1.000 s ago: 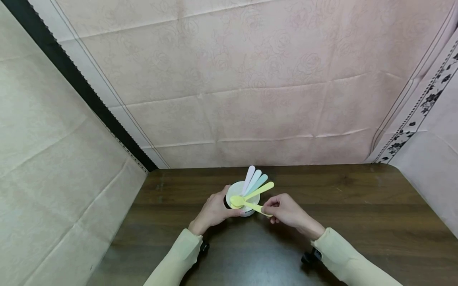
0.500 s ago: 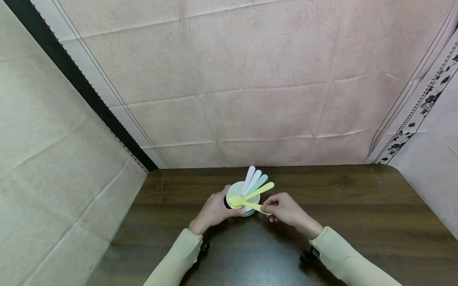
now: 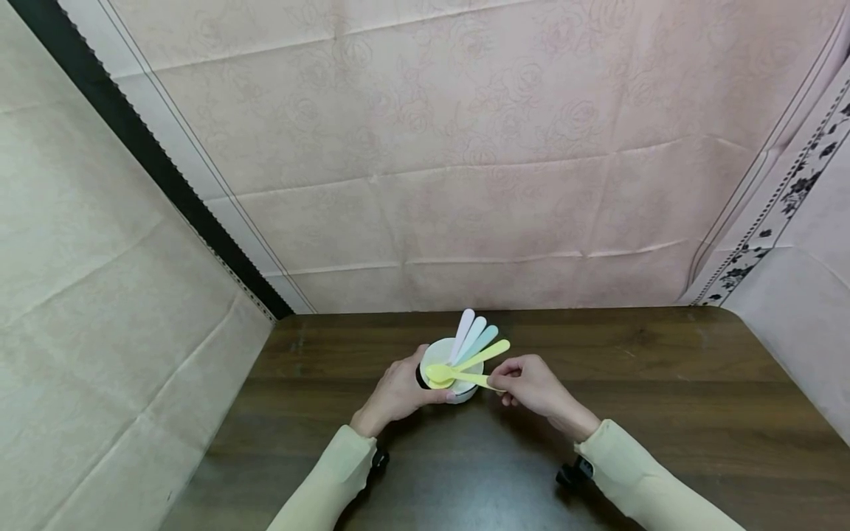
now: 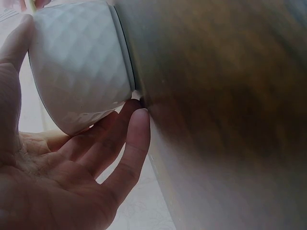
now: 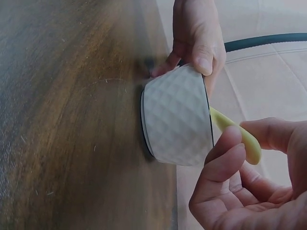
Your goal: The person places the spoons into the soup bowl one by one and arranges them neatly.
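A white bowl [image 3: 433,349] with a diamond-patterned wall stands on the table. My left hand [image 3: 400,387] grips it from the left, thumb near the rim, fingers around the far side and base, as the left wrist view shows. On the right, my right hand [image 3: 534,391] pinches the handle of a yellow spoon [image 3: 471,379], whose head lies over the bowl. In the right wrist view the handle end [image 5: 252,147] sits between thumb and fingers. A second yellow spoon [image 3: 490,352], a blue one [image 3: 486,336] and paler ones [image 3: 464,324] fan out over the back rim.
The dark wooden table [image 3: 637,383] extends to both sides and toward the person. Pale patterned cloth [image 3: 465,184] hangs behind its back edge, with more cloth [image 3: 133,354] at the left. Black devices [image 3: 576,474] are worn on the wrists.
My right hand has shifted slightly, swinging the pinched spoon's handle end a little toward the back of the table. The left hand, bowl and other spoons look unmoved.
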Demonstrator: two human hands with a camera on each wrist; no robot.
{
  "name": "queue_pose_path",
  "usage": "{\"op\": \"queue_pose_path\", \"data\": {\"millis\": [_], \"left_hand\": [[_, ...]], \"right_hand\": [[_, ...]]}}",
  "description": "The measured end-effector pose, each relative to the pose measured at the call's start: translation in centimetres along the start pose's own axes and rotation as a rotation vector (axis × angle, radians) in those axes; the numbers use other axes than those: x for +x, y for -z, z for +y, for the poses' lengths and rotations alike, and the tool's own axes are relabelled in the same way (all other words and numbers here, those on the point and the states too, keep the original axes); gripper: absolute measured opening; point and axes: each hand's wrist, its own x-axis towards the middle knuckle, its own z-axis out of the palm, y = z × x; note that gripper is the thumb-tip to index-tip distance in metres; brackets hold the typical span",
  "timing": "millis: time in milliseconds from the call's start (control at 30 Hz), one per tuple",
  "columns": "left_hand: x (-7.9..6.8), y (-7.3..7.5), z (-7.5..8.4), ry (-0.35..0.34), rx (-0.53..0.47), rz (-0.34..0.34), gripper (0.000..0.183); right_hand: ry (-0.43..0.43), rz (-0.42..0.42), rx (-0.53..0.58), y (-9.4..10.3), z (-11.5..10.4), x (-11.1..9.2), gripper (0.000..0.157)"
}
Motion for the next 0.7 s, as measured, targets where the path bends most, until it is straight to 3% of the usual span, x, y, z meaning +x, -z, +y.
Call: {"op": "queue_pose_path", "data": {"millis": [700], "left_hand": [[-0.07,0.04,-0.04,0.001,0.023,-0.003,0.089]], "right_hand": [[-0.008,0.05,0.047,0.3,0.53,0.8,0.017]]}}
